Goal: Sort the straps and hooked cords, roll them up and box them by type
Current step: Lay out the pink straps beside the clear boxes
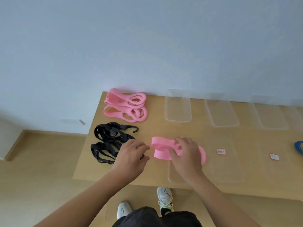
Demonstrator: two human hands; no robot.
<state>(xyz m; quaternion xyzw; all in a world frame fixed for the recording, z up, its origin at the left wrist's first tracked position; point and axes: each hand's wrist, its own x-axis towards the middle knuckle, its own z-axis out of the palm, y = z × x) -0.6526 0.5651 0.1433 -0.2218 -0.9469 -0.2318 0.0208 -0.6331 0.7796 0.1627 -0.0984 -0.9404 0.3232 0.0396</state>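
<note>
My right hand (185,154) grips a pink strap (161,147) that is partly coiled into loops over the front middle of the wooden table (155,128). My left hand (132,154) hovers just left of the strap with fingers loosely curled and nothing in it. A pile of loose pink straps (126,105) lies at the table's back left. Black hooked cords (111,138) lie tangled at the front left, partly hidden by my left hand.
Three clear plastic boxes (178,106) (221,113) (268,115) stand along the back edge by the wall. Clear lids with red-edged labels (221,151) (274,156) lie at the front right. A blue thing (299,147) shows at the right edge.
</note>
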